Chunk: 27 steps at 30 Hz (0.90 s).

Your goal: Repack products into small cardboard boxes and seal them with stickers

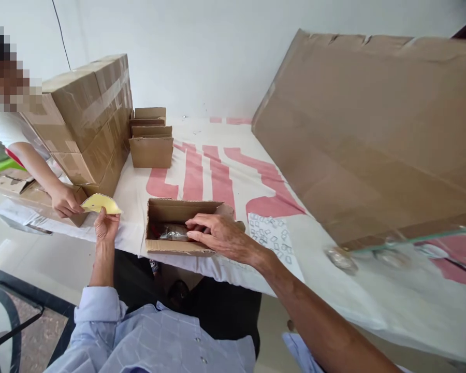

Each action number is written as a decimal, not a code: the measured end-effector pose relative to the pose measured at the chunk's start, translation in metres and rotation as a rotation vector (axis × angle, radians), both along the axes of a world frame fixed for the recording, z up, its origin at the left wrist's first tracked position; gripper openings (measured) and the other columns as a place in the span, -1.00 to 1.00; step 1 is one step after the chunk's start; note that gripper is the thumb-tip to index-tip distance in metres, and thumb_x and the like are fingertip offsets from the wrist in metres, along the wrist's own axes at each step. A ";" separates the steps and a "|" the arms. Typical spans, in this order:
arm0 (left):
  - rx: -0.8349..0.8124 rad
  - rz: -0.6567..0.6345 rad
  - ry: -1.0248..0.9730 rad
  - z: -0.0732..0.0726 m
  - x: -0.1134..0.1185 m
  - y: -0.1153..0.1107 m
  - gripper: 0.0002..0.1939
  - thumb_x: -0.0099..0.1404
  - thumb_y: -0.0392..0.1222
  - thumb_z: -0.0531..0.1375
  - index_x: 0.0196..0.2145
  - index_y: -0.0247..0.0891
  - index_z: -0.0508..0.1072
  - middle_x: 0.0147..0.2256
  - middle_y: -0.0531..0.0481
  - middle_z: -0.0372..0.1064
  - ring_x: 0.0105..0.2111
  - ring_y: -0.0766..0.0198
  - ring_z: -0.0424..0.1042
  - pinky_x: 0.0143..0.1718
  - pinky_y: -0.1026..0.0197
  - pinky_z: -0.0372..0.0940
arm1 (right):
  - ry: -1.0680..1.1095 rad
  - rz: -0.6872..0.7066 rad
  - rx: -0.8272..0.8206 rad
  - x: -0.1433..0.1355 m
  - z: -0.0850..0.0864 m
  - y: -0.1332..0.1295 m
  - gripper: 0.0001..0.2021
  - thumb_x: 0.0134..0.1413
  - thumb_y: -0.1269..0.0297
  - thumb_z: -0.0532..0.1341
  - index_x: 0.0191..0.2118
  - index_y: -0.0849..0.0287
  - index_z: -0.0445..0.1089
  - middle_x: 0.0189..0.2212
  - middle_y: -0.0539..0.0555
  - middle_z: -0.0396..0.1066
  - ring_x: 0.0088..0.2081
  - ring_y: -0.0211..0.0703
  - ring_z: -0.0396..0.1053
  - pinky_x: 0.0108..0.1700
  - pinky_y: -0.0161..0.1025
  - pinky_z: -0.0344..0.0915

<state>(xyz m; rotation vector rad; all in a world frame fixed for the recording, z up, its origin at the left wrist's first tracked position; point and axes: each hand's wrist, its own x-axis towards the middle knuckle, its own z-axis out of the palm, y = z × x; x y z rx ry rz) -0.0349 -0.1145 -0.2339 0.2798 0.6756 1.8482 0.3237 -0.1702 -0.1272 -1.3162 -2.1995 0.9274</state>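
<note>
Between the thumb and fingers of my left hand (107, 226) is a curved sheet of yellow paper (100, 202). A co-worker's hand (66, 201) is at the sheet's far left end. In front of me on the table lies an open cardboard box (180, 247) with its long side toward me. Inside it is something wrapped in clear plastic (174, 232), with a bit of red at its left. My right hand (217, 233) reaches over the box's right end. Its fingers are apart and bent over the contents, and their undersides are hidden.
Taped cartons (89, 114) are stacked at the left, with small open boxes (151, 151) beside them. A marked white sheet (270, 235) lies right of my box. A large cardboard panel (373, 134) leans over the right side. Plastic-wrapped pieces (340, 259) lie beneath its edge.
</note>
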 end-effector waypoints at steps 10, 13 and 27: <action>0.008 -0.253 0.153 0.045 0.063 -0.012 -0.57 -0.05 -0.41 0.60 -0.21 -0.26 0.64 -0.21 -0.07 0.73 -0.30 0.19 0.70 -0.22 0.22 0.58 | 0.210 -0.127 -0.118 -0.006 0.003 0.008 -0.59 0.25 0.10 0.39 0.15 0.12 0.58 0.00 0.19 0.64 -0.16 -0.08 0.61 -0.10 -0.06 0.64; 0.079 -0.332 0.334 0.083 0.077 -0.012 -0.45 -0.12 -0.27 0.66 -0.14 -0.25 0.67 -0.07 -0.14 0.74 -0.10 0.00 0.73 -0.08 0.12 0.63 | 0.378 -0.137 -0.133 -0.007 0.004 0.016 -0.42 0.15 0.03 0.48 0.25 0.09 0.53 0.17 0.23 0.58 0.05 0.02 0.60 0.10 0.05 0.62; 0.328 -0.568 0.780 0.160 0.133 0.011 -0.39 -0.14 -0.12 0.71 -0.13 -0.24 0.66 -0.20 -0.11 0.72 -0.23 0.05 0.71 -0.17 0.06 0.65 | 0.830 -0.362 0.136 -0.003 0.030 0.023 -0.61 0.21 -0.18 0.40 -0.13 0.04 0.70 -0.18 0.06 0.66 -0.04 0.10 0.58 0.11 0.10 0.56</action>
